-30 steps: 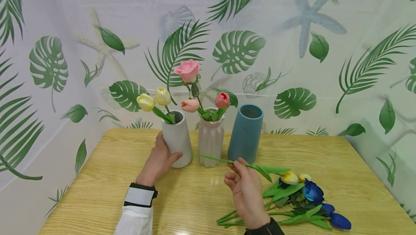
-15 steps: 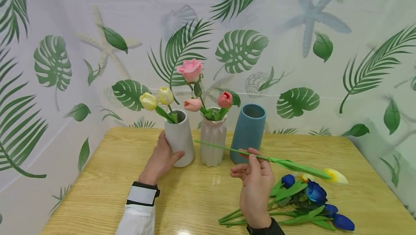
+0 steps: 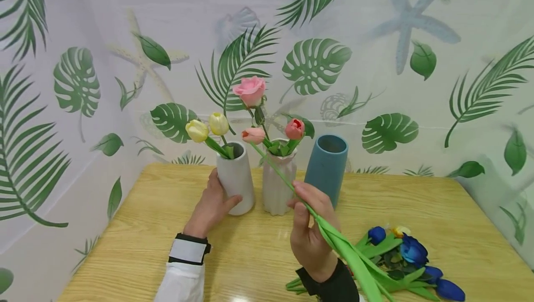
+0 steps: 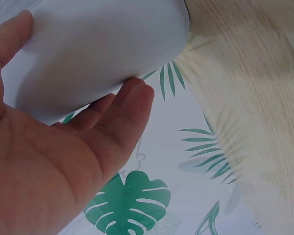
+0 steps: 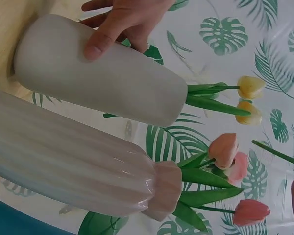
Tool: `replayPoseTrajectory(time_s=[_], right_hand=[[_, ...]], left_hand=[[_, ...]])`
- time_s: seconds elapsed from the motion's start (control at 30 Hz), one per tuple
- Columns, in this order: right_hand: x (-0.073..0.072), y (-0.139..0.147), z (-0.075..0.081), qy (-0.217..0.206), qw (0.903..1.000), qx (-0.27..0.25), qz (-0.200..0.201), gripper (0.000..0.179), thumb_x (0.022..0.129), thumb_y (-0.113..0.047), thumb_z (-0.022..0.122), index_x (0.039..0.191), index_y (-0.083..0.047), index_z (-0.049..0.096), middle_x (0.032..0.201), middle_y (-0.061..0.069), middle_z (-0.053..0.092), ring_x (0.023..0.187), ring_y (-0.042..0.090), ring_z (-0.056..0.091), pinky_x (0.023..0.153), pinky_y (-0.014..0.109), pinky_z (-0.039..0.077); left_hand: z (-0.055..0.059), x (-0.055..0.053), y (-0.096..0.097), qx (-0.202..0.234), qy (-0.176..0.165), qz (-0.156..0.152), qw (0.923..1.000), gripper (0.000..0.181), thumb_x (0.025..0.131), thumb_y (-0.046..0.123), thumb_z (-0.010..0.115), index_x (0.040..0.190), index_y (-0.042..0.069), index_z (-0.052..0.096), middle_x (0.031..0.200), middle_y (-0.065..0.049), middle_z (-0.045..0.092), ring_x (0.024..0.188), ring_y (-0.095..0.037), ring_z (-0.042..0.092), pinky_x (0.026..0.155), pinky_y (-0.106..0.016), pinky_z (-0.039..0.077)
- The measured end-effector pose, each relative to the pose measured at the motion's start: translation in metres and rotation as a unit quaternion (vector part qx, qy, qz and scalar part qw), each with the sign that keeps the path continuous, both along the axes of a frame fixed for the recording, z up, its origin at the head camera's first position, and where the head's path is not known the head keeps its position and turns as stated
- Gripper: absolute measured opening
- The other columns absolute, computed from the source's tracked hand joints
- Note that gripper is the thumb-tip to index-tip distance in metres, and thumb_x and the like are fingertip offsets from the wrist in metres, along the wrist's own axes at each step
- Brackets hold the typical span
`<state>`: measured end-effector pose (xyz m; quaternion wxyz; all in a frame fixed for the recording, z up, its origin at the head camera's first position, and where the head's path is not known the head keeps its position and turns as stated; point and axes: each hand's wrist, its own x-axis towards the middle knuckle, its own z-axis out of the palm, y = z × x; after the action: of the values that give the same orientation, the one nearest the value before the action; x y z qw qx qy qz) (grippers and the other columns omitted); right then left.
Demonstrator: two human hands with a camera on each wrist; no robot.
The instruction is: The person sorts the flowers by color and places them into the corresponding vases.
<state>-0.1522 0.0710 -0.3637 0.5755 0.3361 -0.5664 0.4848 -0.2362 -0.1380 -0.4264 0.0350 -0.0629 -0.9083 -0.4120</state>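
Note:
My left hand [image 3: 210, 207] grips the smooth white vase [image 3: 237, 176], thumb in front and fingers behind it. In the left wrist view its fingertips [image 4: 137, 95] touch the vase wall. Two pale yellow tulips [image 3: 207, 127] stand in that vase. My right hand [image 3: 313, 232] pinches the long green stem of a tulip [image 3: 350, 253]. Its stem end points up and left, overlapping the pleated vase; its leaves run down over my wrist, and the bloom is beyond the bottom edge. The right wrist view catches the stem end [image 5: 277, 151] near the pink flowers.
The pleated white vase [image 3: 278, 188] holds a pink rose [image 3: 250, 91] and two pink tulips. Right of it stands a blue vase [image 3: 327, 167] with no flowers. Several blue and yellow-white flowers [image 3: 413, 251] lie at the right on the wooden table [image 3: 137, 232].
The right hand has lifted the yellow-white tulip off the pile and turned it, stem end upward and bloom out of view. The left hand keeps its hold on the white vase.

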Motion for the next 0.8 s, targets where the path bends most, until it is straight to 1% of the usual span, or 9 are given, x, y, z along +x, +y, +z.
replayPoseTrajectory(time_s=[0.2, 0.33, 0.43, 0.5, 0.57, 0.6, 0.7, 0.73, 0.8], right_hand=[[-0.011, -0.012, -0.001, -0.033, 0.9951, 0.079, -0.05, 0.031, 0.105, -0.018, 0.05, 0.112, 0.007, 0.066, 0.099, 0.02, 0.067, 0.063, 0.018, 0.061, 0.055, 0.025, 0.049], [-0.023, -0.015, -0.007, -0.097, 0.9866, 0.118, -0.059, 0.032, 0.106, -0.022, 0.048, 0.119, 0.001, 0.066, 0.102, 0.014, 0.07, 0.076, 0.019, 0.07, 0.064, 0.026, 0.054], [-0.032, -0.016, -0.012, -0.144, 0.979, 0.14, -0.039, 0.032, 0.106, -0.021, 0.047, 0.123, 0.0, 0.064, 0.104, 0.013, 0.07, 0.086, 0.022, 0.07, 0.072, 0.028, 0.055], [-0.037, -0.018, -0.012, -0.161, 0.9716, 0.164, -0.055, 0.03, 0.106, -0.019, 0.049, 0.125, -0.001, 0.063, 0.103, 0.012, 0.069, 0.079, 0.019, 0.067, 0.067, 0.025, 0.052], [-0.043, -0.02, -0.01, -0.18, 0.9646, 0.183, -0.062, 0.027, 0.104, -0.014, 0.053, 0.125, -0.001, 0.062, 0.094, 0.01, 0.066, 0.067, 0.016, 0.06, 0.06, 0.024, 0.047], [-0.047, -0.021, -0.009, -0.185, 0.9593, 0.199, -0.079, 0.026, 0.103, -0.013, 0.055, 0.125, -0.003, 0.062, 0.089, 0.007, 0.065, 0.062, 0.013, 0.056, 0.057, 0.023, 0.044], [-0.058, -0.025, -0.001, -0.201, 0.9478, 0.224, -0.106, 0.023, 0.1, -0.009, 0.058, 0.122, -0.002, 0.063, 0.078, 0.004, 0.059, 0.059, 0.013, 0.049, 0.055, 0.025, 0.041], [-0.061, -0.027, 0.003, -0.207, 0.9483, 0.219, -0.101, 0.022, 0.099, -0.006, 0.058, 0.12, -0.001, 0.064, 0.075, 0.004, 0.057, 0.061, 0.014, 0.052, 0.058, 0.027, 0.043], [-0.067, -0.029, 0.009, -0.204, 0.9462, 0.218, -0.125, 0.019, 0.099, -0.006, 0.058, 0.116, -0.001, 0.064, 0.073, 0.005, 0.059, 0.064, 0.017, 0.057, 0.059, 0.03, 0.045]], left_hand=[[-0.002, 0.001, 0.0, -0.01, 0.015, 0.004, 0.9998, 0.092, 0.091, 0.02, 0.074, 0.152, -0.003, 0.01, 0.144, -0.032, 0.038, 0.128, -0.045, 0.049, 0.103, -0.057, 0.043], [-0.001, 0.002, 0.0, -0.017, 0.023, 0.005, 0.9996, 0.091, 0.091, 0.021, 0.074, 0.152, -0.003, 0.011, 0.143, -0.033, 0.039, 0.127, -0.046, 0.051, 0.101, -0.057, 0.044], [0.0, 0.002, 0.0, -0.019, 0.02, 0.005, 0.9996, 0.092, 0.091, 0.022, 0.074, 0.152, -0.002, 0.01, 0.143, -0.032, 0.039, 0.127, -0.045, 0.05, 0.102, -0.057, 0.044], [0.0, 0.002, 0.001, -0.019, 0.017, 0.004, 0.9997, 0.092, 0.091, 0.022, 0.074, 0.152, -0.002, 0.01, 0.144, -0.032, 0.038, 0.128, -0.045, 0.05, 0.102, -0.057, 0.043], [0.0, 0.001, 0.001, -0.019, 0.011, 0.006, 0.9997, 0.092, 0.091, 0.022, 0.074, 0.152, -0.001, 0.01, 0.145, -0.032, 0.038, 0.129, -0.044, 0.049, 0.103, -0.057, 0.043], [0.001, 0.001, 0.001, -0.019, 0.011, 0.007, 0.9997, 0.092, 0.091, 0.022, 0.074, 0.152, -0.001, 0.01, 0.144, -0.032, 0.038, 0.128, -0.044, 0.05, 0.102, -0.057, 0.043], [0.001, 0.001, 0.001, -0.019, 0.009, 0.011, 0.9997, 0.092, 0.091, 0.023, 0.074, 0.152, -0.001, 0.011, 0.145, -0.031, 0.039, 0.128, -0.044, 0.05, 0.103, -0.056, 0.043], [0.001, 0.0, 0.001, -0.018, 0.008, 0.012, 0.9997, 0.091, 0.091, 0.023, 0.074, 0.152, -0.001, 0.011, 0.144, -0.031, 0.039, 0.128, -0.044, 0.05, 0.103, -0.057, 0.043], [0.002, 0.0, 0.001, -0.018, 0.007, 0.013, 0.9997, 0.09, 0.091, 0.023, 0.074, 0.152, -0.001, 0.011, 0.145, -0.031, 0.039, 0.129, -0.044, 0.049, 0.103, -0.056, 0.043]])
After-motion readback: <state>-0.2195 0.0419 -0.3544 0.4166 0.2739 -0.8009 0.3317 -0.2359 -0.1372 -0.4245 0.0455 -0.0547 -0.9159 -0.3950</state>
